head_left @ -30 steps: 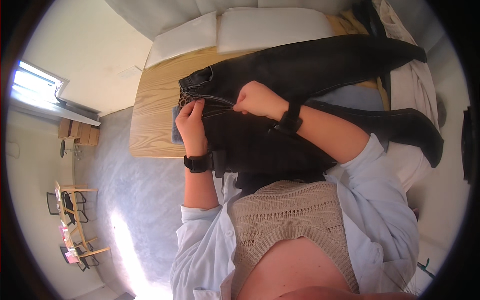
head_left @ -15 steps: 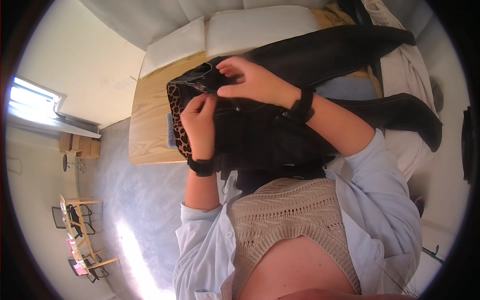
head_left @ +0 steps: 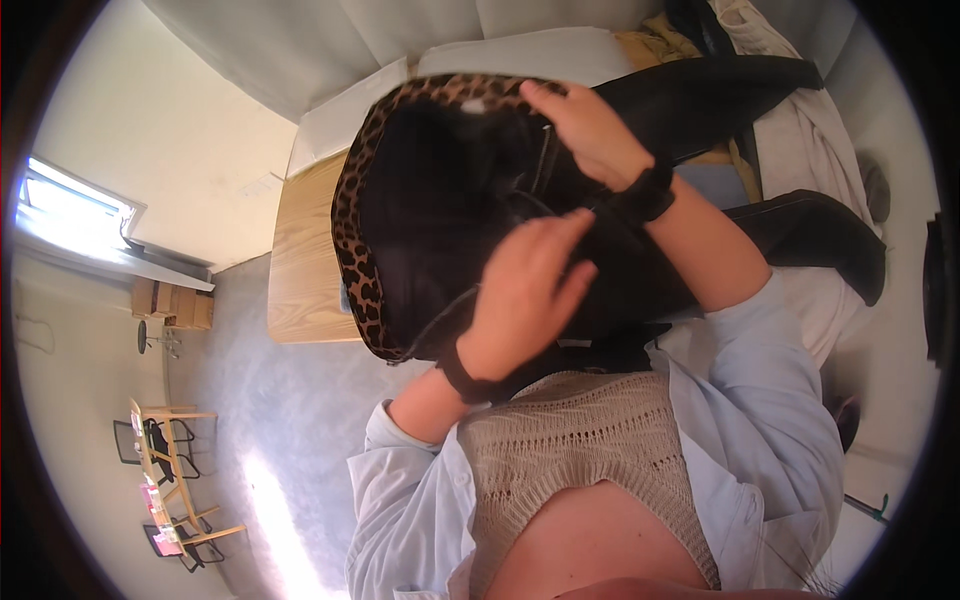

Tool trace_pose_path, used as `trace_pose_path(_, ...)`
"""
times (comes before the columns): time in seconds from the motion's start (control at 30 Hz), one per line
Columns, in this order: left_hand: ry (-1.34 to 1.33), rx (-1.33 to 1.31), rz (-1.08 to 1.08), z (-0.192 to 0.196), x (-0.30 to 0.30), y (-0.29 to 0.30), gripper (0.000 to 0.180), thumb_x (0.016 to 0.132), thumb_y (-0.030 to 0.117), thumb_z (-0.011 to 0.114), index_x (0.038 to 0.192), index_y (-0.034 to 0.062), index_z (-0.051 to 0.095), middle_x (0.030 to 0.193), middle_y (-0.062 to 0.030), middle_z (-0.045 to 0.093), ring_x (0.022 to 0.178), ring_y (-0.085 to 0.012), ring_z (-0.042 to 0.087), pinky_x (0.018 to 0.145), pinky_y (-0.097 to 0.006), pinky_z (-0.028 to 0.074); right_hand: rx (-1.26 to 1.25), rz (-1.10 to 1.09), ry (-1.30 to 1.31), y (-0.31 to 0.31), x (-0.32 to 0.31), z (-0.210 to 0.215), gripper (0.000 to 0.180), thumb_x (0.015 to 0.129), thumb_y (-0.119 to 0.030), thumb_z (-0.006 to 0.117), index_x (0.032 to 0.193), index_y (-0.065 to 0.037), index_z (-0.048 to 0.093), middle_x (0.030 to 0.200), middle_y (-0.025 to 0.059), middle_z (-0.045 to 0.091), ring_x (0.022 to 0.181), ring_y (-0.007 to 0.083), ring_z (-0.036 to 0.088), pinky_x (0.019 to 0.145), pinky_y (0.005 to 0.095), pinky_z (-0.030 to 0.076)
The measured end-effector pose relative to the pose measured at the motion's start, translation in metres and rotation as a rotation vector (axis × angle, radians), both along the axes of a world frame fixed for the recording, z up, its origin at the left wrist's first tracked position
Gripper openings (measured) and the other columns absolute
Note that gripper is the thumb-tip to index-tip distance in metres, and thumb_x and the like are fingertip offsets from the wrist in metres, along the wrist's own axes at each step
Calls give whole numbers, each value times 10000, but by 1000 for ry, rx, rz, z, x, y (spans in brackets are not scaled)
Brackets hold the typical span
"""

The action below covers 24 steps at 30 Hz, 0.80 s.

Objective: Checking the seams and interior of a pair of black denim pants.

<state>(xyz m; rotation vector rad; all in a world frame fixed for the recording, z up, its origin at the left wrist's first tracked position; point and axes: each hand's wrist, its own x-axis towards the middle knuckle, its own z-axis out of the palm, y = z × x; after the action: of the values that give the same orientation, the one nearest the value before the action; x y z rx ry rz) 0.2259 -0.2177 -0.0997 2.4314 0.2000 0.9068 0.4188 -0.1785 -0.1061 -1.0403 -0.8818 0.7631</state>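
Black trousers (head_left: 650, 270) lie across the table, their legs stretching to the right. The waist is spread wide, showing a dark inside and a leopard-print band (head_left: 350, 215) along its edge. At the far side of the waist, my right hand (head_left: 600, 135) grips the band, thumb on top. My left hand (head_left: 525, 295) is over the near side of the waist, by the front opening, thumb and fingers apart and slightly blurred. Nothing shows between its fingers. Part of the near edge is hidden under my left hand and wrist.
The wooden table (head_left: 300, 270) shows at its left end, with white panels (head_left: 520, 50) along its back. Blue-grey cloth (head_left: 705, 183) lies under the trousers. A beige garment (head_left: 810, 150) hangs at the right. Cardboard boxes (head_left: 175, 305) and a desk with chairs stand far left.
The gathered waist has been spread wide, showing its inside and leopard-print band. My right hand moved right and slightly away from me to the far edge; my left moved right and toward me.
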Motion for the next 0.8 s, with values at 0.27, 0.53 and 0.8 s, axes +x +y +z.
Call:
trace_pose_path(0.27,-188,-43,-619,88,-51,2,315,742,98,703,1029,-17,641,1155,-281,550,1100,-451,530,924,-481,446,146,1,352,-65,108,5,283,937,-210,540,1118,5,570,1060,69,630,936,156,602,841,288,484)
trace_pose_path(0.53,-258,-275,-256,156,27,107,507,954,291,462,1353,-4,362,1361,-213,419,1304,-318,368,1071,-462,286,188,-52,361,-75,150,-42,284,946,-239,531,1131,-27,561,1060,49,631,938,140,601,838,283,483)
trace_pose_path(0.8,221,-446,12,60,176,101,798,854,482,593,1393,-20,285,1352,-195,390,1257,-269,392,1024,-372,337,51,-44,257,-74,141,-72,431,935,-301,546,1183,50,518,1103,95,606,963,142,580,850,271,456)
